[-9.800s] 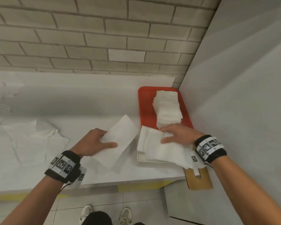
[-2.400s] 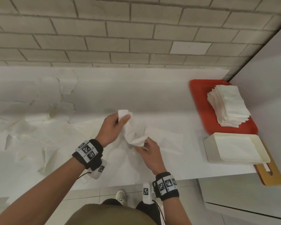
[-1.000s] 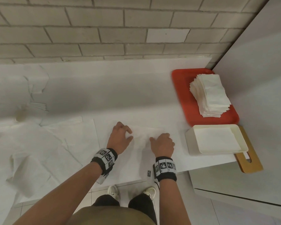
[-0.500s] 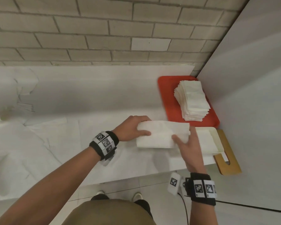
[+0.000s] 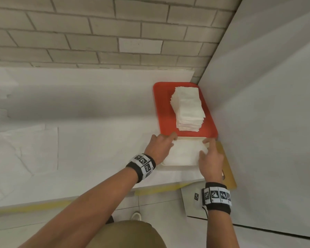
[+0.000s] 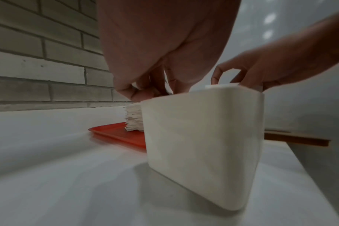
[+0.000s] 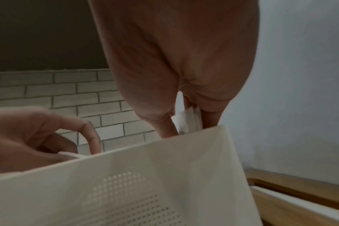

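The folded napkin (image 5: pixel 184 153) lies flat in the open top of a cream box (image 5: pixel 179 165) at the right end of the white counter (image 5: pixel 97 140), with one hand at each end. The left hand (image 5: pixel 159 146) is at the napkin's left end. Its fingers (image 6: pixel 137 93) are curled down and bunched together at the rim, with the forefinger hooked onto the napkin's edge. The right hand (image 5: pixel 210 158) is at the right end. Its fingers (image 7: pixel 167 125) point straight down and pinch the white paper between them. In both wrist views the box's near wall hides the fingertips, so how deep they reach cannot be told. From above, the hands cover both short ends of the napkin.

The box is hemmed in on three sides. A red tray (image 5: pixel 161 111) lies right against its far side and carries a tall stack of napkins (image 5: pixel 187 108), near the left hand's knuckles. A wooden board (image 5: pixel 228 169) lies at the box's right end, partly under the right hand, and juts past the counter's front edge. Just beyond it a white panel (image 5: pixel 267 122) closes off the right side. A brick wall (image 5: pixel 97 33) stands behind the counter. Loose white sheets (image 5: pixel 25 149) lie well off to the left.
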The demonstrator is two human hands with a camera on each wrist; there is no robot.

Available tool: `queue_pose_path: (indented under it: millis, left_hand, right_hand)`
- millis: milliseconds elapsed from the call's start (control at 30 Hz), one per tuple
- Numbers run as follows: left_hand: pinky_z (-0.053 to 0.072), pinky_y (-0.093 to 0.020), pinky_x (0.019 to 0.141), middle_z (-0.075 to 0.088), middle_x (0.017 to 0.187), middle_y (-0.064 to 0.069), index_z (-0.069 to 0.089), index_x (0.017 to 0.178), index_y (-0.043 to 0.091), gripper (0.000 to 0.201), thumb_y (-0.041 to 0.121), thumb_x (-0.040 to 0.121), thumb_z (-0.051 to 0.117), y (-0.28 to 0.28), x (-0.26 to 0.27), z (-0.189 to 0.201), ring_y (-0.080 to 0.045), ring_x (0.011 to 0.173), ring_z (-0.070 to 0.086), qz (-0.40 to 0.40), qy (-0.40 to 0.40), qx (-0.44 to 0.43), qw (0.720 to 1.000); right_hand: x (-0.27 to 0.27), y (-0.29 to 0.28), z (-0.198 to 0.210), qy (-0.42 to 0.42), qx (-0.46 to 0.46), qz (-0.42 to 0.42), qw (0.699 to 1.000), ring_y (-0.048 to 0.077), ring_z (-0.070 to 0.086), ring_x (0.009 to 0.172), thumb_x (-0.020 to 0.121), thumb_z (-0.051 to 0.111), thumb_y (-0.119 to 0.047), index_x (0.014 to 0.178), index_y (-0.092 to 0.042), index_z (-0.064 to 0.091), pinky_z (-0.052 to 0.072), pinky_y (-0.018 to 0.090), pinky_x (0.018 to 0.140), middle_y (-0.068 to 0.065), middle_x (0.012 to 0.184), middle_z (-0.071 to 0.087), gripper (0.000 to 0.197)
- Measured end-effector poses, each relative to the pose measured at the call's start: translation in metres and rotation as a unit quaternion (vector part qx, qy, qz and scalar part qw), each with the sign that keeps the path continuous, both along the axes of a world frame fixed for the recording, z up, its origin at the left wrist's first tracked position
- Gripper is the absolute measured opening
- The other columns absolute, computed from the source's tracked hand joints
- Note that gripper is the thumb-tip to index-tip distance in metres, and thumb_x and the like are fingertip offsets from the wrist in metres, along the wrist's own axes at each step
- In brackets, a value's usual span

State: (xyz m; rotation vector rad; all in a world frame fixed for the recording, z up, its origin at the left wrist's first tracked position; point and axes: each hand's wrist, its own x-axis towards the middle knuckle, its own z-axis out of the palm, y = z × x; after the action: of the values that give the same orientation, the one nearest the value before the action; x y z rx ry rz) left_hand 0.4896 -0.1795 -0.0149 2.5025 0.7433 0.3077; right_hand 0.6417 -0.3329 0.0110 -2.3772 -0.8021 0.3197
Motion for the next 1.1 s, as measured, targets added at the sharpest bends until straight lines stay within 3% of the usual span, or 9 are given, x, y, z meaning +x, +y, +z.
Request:
queue_pose_path:
  millis: [133,233,333,400,567,667,767,933,1100]
  left_hand:
    - [0.045,-0.041,0.076,0.065,0.111,-0.006,0.064,0.119,0.018,0.038,0.0,0.088,0.074,-0.001,0.003,-0.002,-0.031,0.101,0.058,0.009,0.007,0.113,0.994]
    - [0.049,-0.041,0.073,0.06,0.117,-0.005,0.069,0.113,0.017,0.027,0.01,0.089,0.078,-0.01,0.009,0.005,-0.028,0.104,0.055,-0.066,-0.01,0.134,0.989]
    - [0.052,-0.044,0.079,0.06,0.12,-0.005,0.072,0.111,0.017,0.017,0.021,0.095,0.076,-0.017,0.014,0.012,-0.028,0.111,0.055,-0.131,0.102,0.091,0.982]
    - [0.053,-0.045,0.079,0.057,0.123,-0.008,0.069,0.114,0.013,0.02,0.009,0.094,0.075,-0.017,0.015,0.016,-0.031,0.118,0.054,-0.118,0.174,0.066,0.975]
    - [0.048,-0.044,0.067,0.058,0.123,-0.01,0.066,0.121,0.011,0.035,-0.01,0.094,0.061,-0.008,-0.012,0.044,-0.033,0.11,0.06,-0.116,0.13,0.084,0.981]
    - [0.056,-0.043,0.073,0.063,0.122,0.0,0.066,0.12,0.018,0.022,0.009,0.1,0.066,0.012,-0.074,0.059,-0.024,0.109,0.061,-0.024,-0.002,0.027,0.999]
    - [0.057,-0.042,0.078,0.067,0.112,0.006,0.066,0.116,0.025,0.013,0.022,0.104,0.063,0.046,-0.169,0.054,-0.019,0.102,0.063,0.099,-0.044,0.022,0.994]
    - [0.059,-0.045,0.082,0.075,0.103,-0.003,0.072,0.106,0.019,0.017,0.007,0.096,0.07,0.13,-0.339,0.029,-0.03,0.093,0.071,0.273,0.022,0.008,0.962]
    - [0.059,-0.046,0.087,0.075,0.101,-0.005,0.074,0.101,0.017,0.014,0.005,0.094,0.073,0.218,-0.465,0.015,-0.031,0.097,0.071,0.329,0.097,-0.006,0.939]
  right_hand:
    - [0.001,-0.001,0.003,-0.086,-0.036,0.012,0.996,0.034,0.066,0.085,0.098,0.071,-0.006,0.136,-0.022,0.052,0.05,0.03,0.069,0.015,0.107,0.062,0.045]
    - [-0.003,0.002,0.007,-0.175,-0.008,0.025,0.984,0.037,0.06,0.098,0.094,0.077,-0.015,0.121,-0.02,0.063,0.051,0.037,0.071,0.014,0.116,0.055,0.031]
    - [-0.003,0.015,-0.006,-0.088,-0.117,0.095,0.985,0.03,0.063,0.1,0.089,0.084,-0.042,0.118,-0.033,0.062,0.057,0.039,0.079,0.009,0.12,0.055,0.038]
    - [0.0,0.023,-0.012,-0.002,-0.216,0.098,0.972,0.03,0.063,0.107,0.079,0.089,-0.053,0.118,-0.04,0.054,0.058,0.043,0.093,0.008,0.125,0.05,0.053]
    - [-0.008,0.038,0.002,-0.027,-0.218,0.084,0.972,0.039,0.061,0.118,0.085,0.089,-0.036,0.127,-0.031,0.054,0.056,0.05,0.098,0.015,0.134,0.052,0.054]
    - [-0.052,0.042,0.019,-0.11,-0.042,0.078,0.99,0.039,0.062,0.112,0.094,0.079,-0.022,0.127,-0.021,0.063,0.054,0.044,0.083,0.014,0.127,0.061,0.037]
    - [-0.12,0.057,0.026,-0.06,0.058,0.114,0.99,0.025,0.065,0.102,0.1,0.072,-0.024,0.117,-0.024,0.066,0.045,0.033,0.078,0.002,0.115,0.069,0.018]
    - [-0.229,0.112,-0.011,0.034,0.042,0.204,0.977,0.011,0.071,0.088,0.103,0.067,-0.038,0.105,-0.032,0.063,0.059,0.036,0.075,-0.011,0.098,0.073,0.007]
    - [-0.341,0.192,-0.048,0.077,-0.038,0.237,0.968,0.02,0.071,0.098,0.104,0.056,-0.06,0.111,-0.026,0.064,0.06,0.04,0.084,-0.007,0.106,0.072,0.036]
